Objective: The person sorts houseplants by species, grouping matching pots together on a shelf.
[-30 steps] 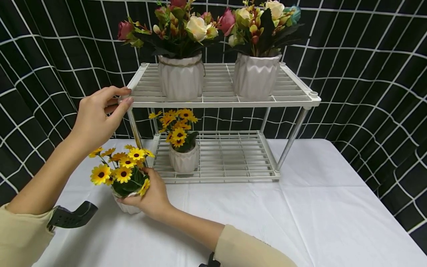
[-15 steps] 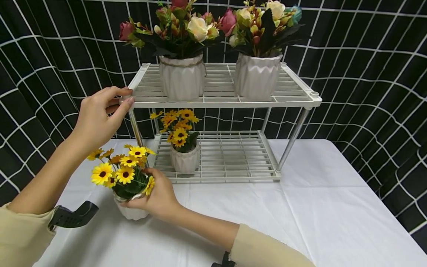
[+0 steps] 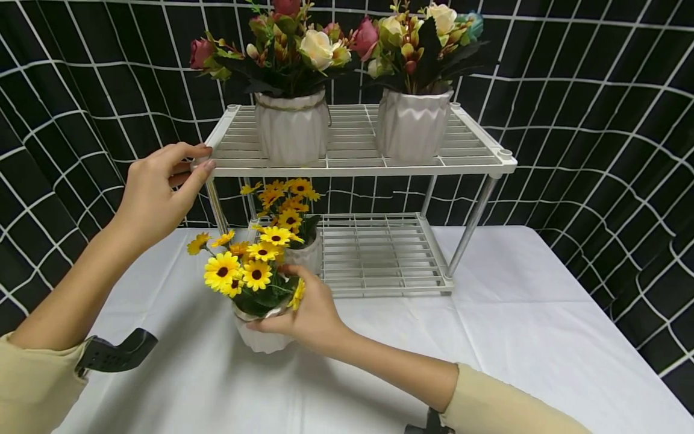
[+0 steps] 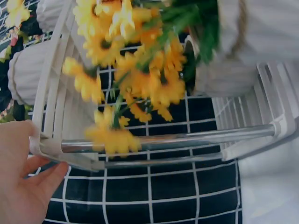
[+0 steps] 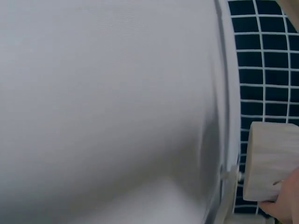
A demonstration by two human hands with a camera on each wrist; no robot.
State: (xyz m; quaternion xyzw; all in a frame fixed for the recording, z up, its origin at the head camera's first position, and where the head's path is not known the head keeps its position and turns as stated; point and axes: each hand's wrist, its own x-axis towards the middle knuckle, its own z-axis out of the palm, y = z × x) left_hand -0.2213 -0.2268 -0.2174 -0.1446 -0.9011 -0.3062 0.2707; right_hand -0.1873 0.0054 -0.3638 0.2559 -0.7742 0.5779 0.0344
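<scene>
In the head view my right hand (image 3: 314, 316) grips a white ceramic pot (image 3: 261, 339) of yellow artificial daisies (image 3: 246, 271), held in front of the shelf's lower left corner. The right wrist view shows the same pot (image 5: 271, 156) tilted in frame, fingers at its side. My left hand (image 3: 157, 190) pinches the front left corner of the white wire shelf rack (image 3: 358, 170), thumb at the front and fingers on top. From the left wrist, that hand (image 4: 23, 177) is at the corner, with blurred yellow daisies (image 4: 154, 79) beyond the metal post.
A second daisy pot (image 3: 303, 253) stands on the lower tier (image 3: 379, 259), partly covered by the held flowers. Two larger white pots, one left (image 3: 293, 129) and one right (image 3: 414, 126), bear rose bouquets on the upper tier. White cloth (image 3: 515, 349) covers the table; black gridded fabric (image 3: 569, 120) hangs behind.
My right hand has carried the daisy pot rightward, from beside the left post to in front of the lower tier. The left hand stays at the corner.
</scene>
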